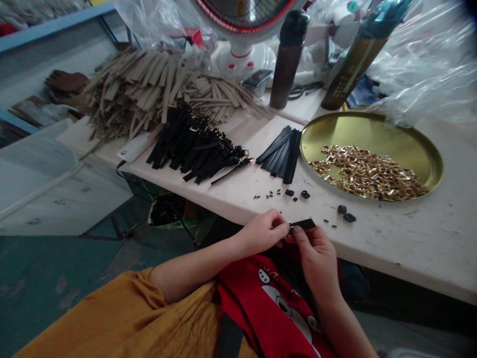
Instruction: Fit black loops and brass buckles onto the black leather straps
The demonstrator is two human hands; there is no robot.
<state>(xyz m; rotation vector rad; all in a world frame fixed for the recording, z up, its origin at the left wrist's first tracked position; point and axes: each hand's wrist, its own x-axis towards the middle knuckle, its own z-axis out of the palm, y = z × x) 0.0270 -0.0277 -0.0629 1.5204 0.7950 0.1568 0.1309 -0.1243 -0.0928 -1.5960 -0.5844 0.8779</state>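
My left hand and my right hand meet at the near edge of the white table. Both pinch a short black strap with a small gold clip at its left end. A little beyond them lies a small bundle of plain black straps. A bigger heap of black straps with gold ends lies to its left. A round gold tray at the right holds a pile of gold metal clips.
Small black scraps dot the table near my hands. Tan strips are heaped at the back left. A fan base, a dark bottle, a second bottle and plastic bags stand behind. A red apron covers my lap.
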